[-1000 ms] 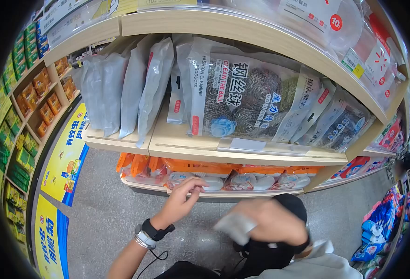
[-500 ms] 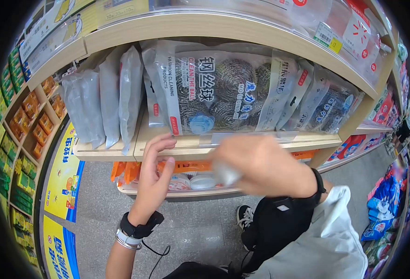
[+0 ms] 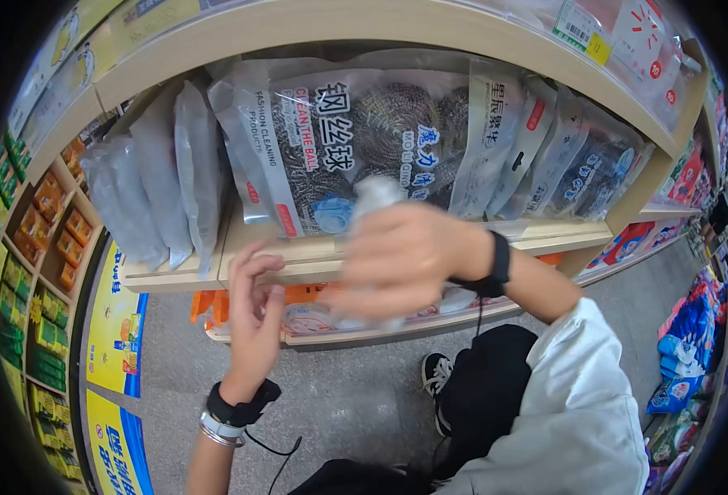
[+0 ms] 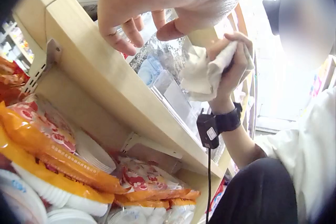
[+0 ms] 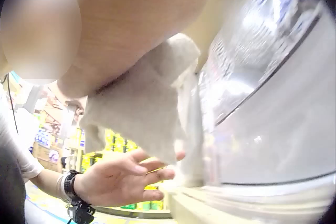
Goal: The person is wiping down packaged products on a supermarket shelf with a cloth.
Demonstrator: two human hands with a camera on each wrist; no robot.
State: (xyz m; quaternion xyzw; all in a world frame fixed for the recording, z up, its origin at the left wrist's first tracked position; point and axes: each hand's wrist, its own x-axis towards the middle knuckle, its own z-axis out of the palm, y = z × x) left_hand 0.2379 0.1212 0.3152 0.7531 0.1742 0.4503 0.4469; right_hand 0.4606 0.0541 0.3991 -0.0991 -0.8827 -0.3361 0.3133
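Observation:
A whitish cloth (image 4: 202, 71) is gripped in my right hand (image 3: 409, 260), which is blurred in the head view in front of the middle shelf's edge (image 3: 298, 268). In the right wrist view the cloth (image 5: 142, 103) hangs from the hand, close beside the clear price holder (image 5: 273, 129). My left hand (image 3: 257, 318) is just left of it, fingers loosely bent and holding nothing, near the same shelf edge. Behind the right hand stands a large bag of steel wool balls (image 3: 397, 107).
Grey-backed bags (image 3: 199, 165) stand at the shelf's left, more scourer bags (image 3: 583, 165) at its right. Orange packs of bowls (image 4: 63, 155) fill the shelf below. Yellow floor signs (image 3: 116, 330) lie at the left, blue packs (image 3: 678, 363) at the right.
My right hand has moved up and left with the cloth, from over the floor to the shelf edge. My left hand has risen and shifted left; the view has shifted too.

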